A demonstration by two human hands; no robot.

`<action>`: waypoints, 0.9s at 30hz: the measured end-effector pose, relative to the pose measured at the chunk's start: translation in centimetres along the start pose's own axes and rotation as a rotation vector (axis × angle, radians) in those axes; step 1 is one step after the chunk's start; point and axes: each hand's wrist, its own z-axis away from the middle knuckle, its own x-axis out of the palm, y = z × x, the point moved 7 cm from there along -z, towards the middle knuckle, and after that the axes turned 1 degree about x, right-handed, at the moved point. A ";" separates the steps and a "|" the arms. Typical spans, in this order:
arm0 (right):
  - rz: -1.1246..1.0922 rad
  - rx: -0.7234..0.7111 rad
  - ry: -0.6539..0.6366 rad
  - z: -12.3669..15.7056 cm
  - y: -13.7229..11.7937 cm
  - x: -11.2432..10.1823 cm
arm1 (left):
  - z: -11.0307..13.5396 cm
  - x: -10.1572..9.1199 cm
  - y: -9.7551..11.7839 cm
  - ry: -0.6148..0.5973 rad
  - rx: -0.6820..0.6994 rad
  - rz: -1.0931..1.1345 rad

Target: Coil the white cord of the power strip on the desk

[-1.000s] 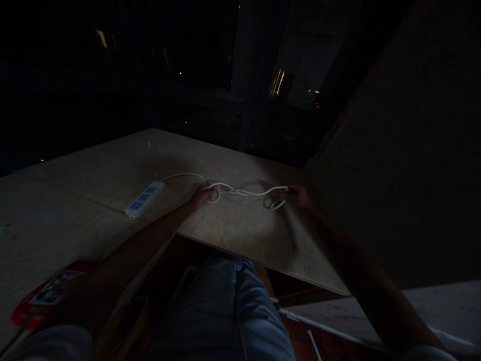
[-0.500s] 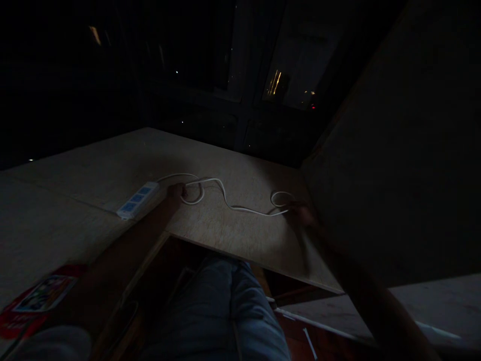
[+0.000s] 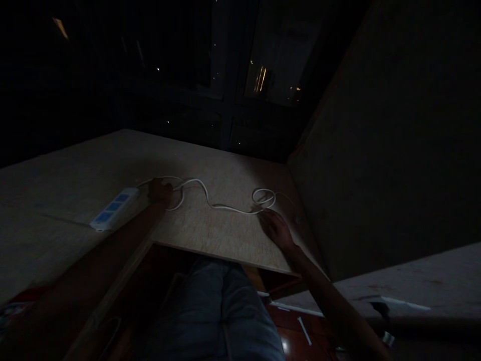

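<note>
A white power cord (image 3: 208,195) winds across the light wooden tabletop in loose curves, with one loop near each hand. At its left end is a white power strip (image 3: 113,209) with blue socket faces. My left hand (image 3: 161,192) is closed on the cord just right of the strip, its fingertips partly hidden in the dark. My right hand (image 3: 277,229) lies low over the board below the right loop. Its fingers are stretched out, their tips at the cord, and I see no grip around it.
The tabletop (image 3: 225,235) has a cut-out front edge around my legs (image 3: 221,311). A dark wall panel (image 3: 383,165) rises on the right. Dark windows stand behind. A red item (image 3: 28,295) lies at lower left, partly behind my left arm.
The view has shifted, so the table sits further left. My right hand has let go of the cord and drawn back below the loop; my left hand has moved closer to the strip.
</note>
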 end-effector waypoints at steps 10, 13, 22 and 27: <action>-0.243 0.497 0.412 2.9 3.0 -2.4 | 14.2 13.1 12.3 -0.380 0.389 0.262; -0.248 0.580 0.572 4.4 3.4 -3.5 | 20.3 16.4 15.7 -0.540 0.579 0.224; 0.060 0.824 0.682 7.1 7.2 -4.9 | 25.6 19.0 16.9 -0.779 0.755 -0.001; 0.131 0.675 0.425 5.1 6.0 -3.7 | 25.6 16.2 14.0 -0.712 0.770 0.168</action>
